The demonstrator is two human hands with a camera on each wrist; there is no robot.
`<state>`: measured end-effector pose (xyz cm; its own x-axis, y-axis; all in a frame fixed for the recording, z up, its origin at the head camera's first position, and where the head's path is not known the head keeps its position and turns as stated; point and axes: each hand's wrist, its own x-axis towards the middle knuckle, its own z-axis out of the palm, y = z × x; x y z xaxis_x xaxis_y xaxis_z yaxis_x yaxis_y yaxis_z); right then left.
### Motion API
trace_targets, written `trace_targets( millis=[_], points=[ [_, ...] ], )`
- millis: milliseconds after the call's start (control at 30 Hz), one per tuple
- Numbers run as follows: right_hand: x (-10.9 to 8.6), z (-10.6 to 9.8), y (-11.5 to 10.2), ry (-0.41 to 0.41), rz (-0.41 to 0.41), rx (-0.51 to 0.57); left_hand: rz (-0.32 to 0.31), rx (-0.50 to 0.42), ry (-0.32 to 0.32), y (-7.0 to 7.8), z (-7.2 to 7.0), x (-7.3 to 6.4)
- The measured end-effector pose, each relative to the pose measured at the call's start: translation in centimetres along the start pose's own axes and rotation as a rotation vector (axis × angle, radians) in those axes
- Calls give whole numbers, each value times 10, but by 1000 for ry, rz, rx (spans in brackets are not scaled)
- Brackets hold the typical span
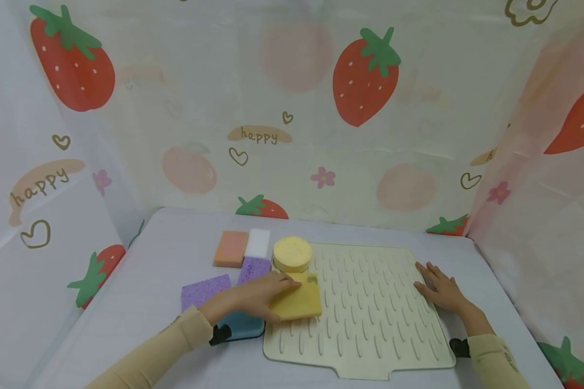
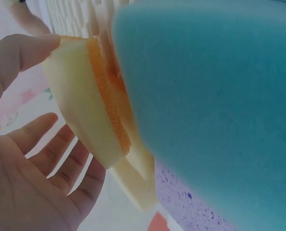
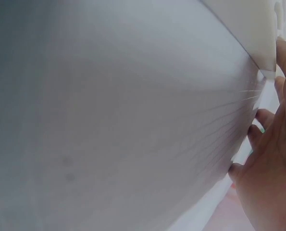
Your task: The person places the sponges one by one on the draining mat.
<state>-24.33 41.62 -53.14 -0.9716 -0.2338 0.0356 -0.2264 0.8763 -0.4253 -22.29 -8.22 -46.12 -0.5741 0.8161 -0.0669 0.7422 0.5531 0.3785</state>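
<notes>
My left hand grips a square yellow sponge between thumb and fingers, over the left side of a cream ridged mat. In the left wrist view the yellow sponge has an orange layer, and the thumb and fingers hold opposite edges. A blue sponge lies beneath my left wrist and looms large in the left wrist view. My right hand rests at the mat's right edge with its fingers spread on the table. In the right wrist view its thumb lies against the mat's edge.
A round yellow sponge sits at the mat's back left corner. Left of the mat lie an orange sponge, a white block and purple sponges. Printed cloth walls enclose the white table on the back and sides.
</notes>
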Motion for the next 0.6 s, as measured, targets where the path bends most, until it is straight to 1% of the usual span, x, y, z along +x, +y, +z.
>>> trace_targets(
  millis=[133,267,433,600],
  points=[
    [1,1,1,1,-1,-3,13,4,-39,4,3,-1],
    [1,1,2,-5,1,-3,43,0,-59,6,9,-1],
    [1,0,2,-8,3,7,84,14,-49,6,14,-2],
    [0,-1,0,-11,1,12,84,-8,-22,9,12,-4]
  ],
)
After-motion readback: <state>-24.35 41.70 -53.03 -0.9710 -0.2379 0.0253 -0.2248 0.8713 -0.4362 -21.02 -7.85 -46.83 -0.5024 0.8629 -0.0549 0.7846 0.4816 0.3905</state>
